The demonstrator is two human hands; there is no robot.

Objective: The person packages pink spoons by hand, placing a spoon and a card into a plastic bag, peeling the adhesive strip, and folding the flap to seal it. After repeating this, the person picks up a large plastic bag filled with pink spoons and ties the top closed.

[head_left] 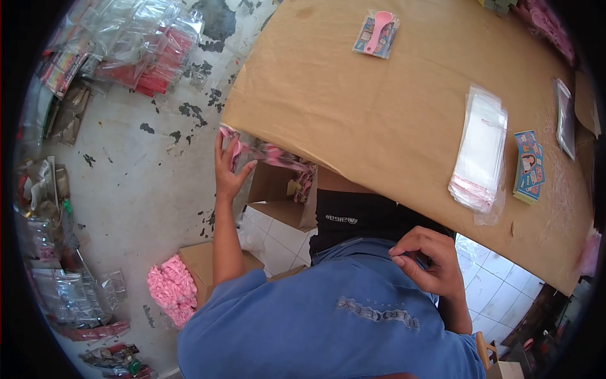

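My left hand reaches past the table's left corner, thumb and fingers around a pink spoon that is partly hidden. Beside it, blurred pink pieces show over an open cardboard box with more pink things inside. My right hand is raised before my blue shirt near the table edge, fingers curled and thumb close to the forefinger, with nothing seen between them. On the brown-covered table lies a clear packet with a pink spoon and a printed card.
A stack of clear plastic sleeves and a pile of blue printed cards lie on the table's right side. Pink chunky material sits by another carton on the floor. Plastic-wrapped goods line the left.
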